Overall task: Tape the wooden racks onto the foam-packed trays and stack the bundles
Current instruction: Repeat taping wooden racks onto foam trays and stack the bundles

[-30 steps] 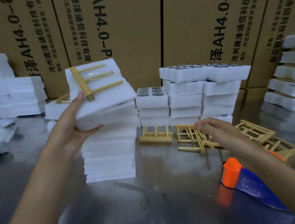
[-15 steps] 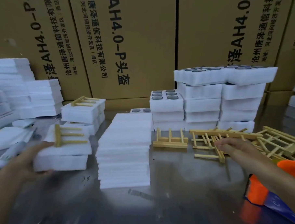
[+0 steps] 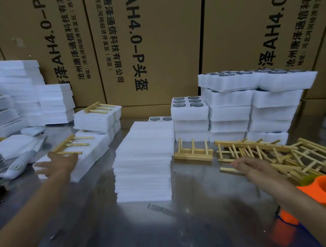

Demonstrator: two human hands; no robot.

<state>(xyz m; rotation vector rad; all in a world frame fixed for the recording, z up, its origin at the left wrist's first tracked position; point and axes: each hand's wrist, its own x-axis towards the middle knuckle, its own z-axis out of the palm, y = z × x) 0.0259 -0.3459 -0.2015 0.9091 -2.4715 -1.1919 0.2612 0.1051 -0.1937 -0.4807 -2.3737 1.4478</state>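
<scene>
Here, at far left, the left hand [image 3: 60, 165] lies with fingers spread on the near end of a finished bundle [image 3: 81, 156], a foam tray with a wooden rack [image 3: 71, 145] taped on top. This bundle sits on the steel table [image 3: 181, 225], just in front of a short stack of earlier bundles [image 3: 97, 119]. In the middle stands a pile of foam sheets [image 3: 144, 161], separating the two hands. Beyond it a single rack [image 3: 193, 152] lies by the foam-packed trays [image 3: 251, 108]. The right hand [image 3: 253, 166] hovers with fingers loosely apart, holding nothing, over the near edge of the loose rack pile [image 3: 283, 153]. Those racks lie crosswise and tangled, so lifting one free may drag others.
</scene>
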